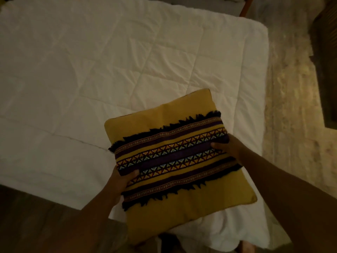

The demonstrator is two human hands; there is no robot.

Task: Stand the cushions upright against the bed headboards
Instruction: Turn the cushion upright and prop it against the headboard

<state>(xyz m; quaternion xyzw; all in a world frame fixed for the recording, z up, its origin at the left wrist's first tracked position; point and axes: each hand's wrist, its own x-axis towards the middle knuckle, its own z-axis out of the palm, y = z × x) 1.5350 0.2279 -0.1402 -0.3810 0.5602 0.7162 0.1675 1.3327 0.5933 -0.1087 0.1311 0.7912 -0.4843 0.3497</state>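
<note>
Looking down in dim, warm light onto a bed (pixel 73 79) filling most of the view. Noting a white quilt (pixel 164 61) over it, stitched in big diamonds, lightly creased, dropping off the near edge and bunching at the near right corner. Logging a pale, mottled floor (pixel 288 134) along the bed's right side, catching a yellowish glow. Finding a darker stretch of floor (pixel 32 221) at lower left, possibly wood-grained, too dim for certainty. Marking a dark piece of furniture (pixel 326 70) at the far right edge, too shadowed for naming. Spotting a reddish-brown wooden post (pixel 246 6) at the top, past the far end of the quilt.

Recording one square mustard-yellow cushion (pixel 182 205) over the bed's near right corner, face toward the camera, turned at a slant, lying flat rather than standing. Not managing to tell whether touching the quilt beneath. Noting a woven band (pixel 173 157) across its middle, purple stripes and small coloured triangles, edged on both long sides with black fringe (pixel 164 129).

Seeing the left hand (pixel 120 181) grasping the cushion's left edge, thumb on top of the band, fingers hidden beneath. Seeing the right hand (pixel 228 147) grasping the right edge, thumb pressing on top, fingers tucked under. Reaching in from the bottom of the view on bare forearms.
</note>
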